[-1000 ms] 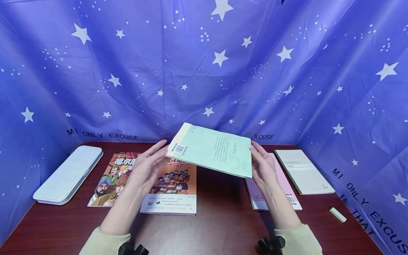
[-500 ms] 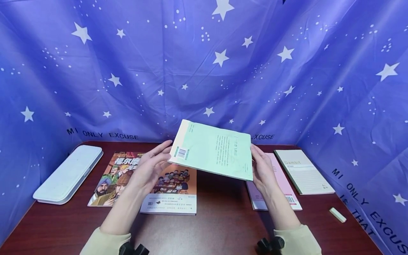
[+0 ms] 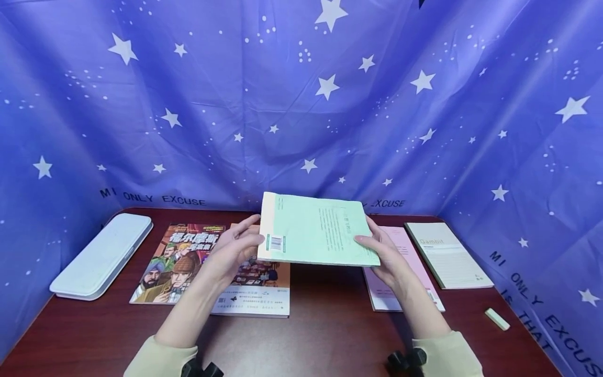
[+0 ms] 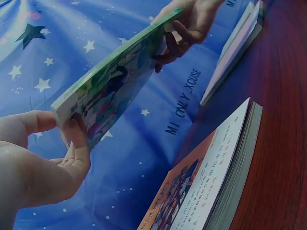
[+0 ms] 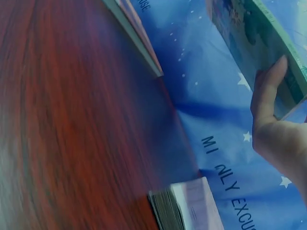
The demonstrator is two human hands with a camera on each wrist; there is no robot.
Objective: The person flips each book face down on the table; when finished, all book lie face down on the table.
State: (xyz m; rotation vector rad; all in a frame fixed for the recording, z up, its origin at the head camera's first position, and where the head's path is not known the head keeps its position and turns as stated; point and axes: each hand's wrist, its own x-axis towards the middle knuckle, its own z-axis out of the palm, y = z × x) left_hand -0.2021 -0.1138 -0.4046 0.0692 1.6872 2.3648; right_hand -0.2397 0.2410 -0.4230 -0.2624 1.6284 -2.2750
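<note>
A pale green book (image 3: 311, 230) is held above the middle of the table, its back cover with a barcode facing up. My left hand (image 3: 235, 251) pinches its left edge, thumb near the barcode and fingers beneath, as the left wrist view shows. On the opposite edge my right hand (image 3: 388, 256) grips the book, with the thumb on the cover. The picture side of the green book (image 4: 117, 79) faces down in the left wrist view. Below my left hand lies an orange book (image 3: 268, 277), partly hidden by that arm. A pink book (image 3: 381, 290) lies under my right hand.
Left on the table (image 3: 301, 340) are a white case (image 3: 101, 256) and a comic-style book (image 3: 165, 272). At the right lie a cream notebook (image 3: 452, 256) marked Gambit and a small pale eraser-like block (image 3: 497, 319). A starry blue curtain (image 3: 301, 104) hangs behind.
The green book has levelled out and tilts less to the right. My left hand has moved slightly right, and my right thumb has come onto the cover.
</note>
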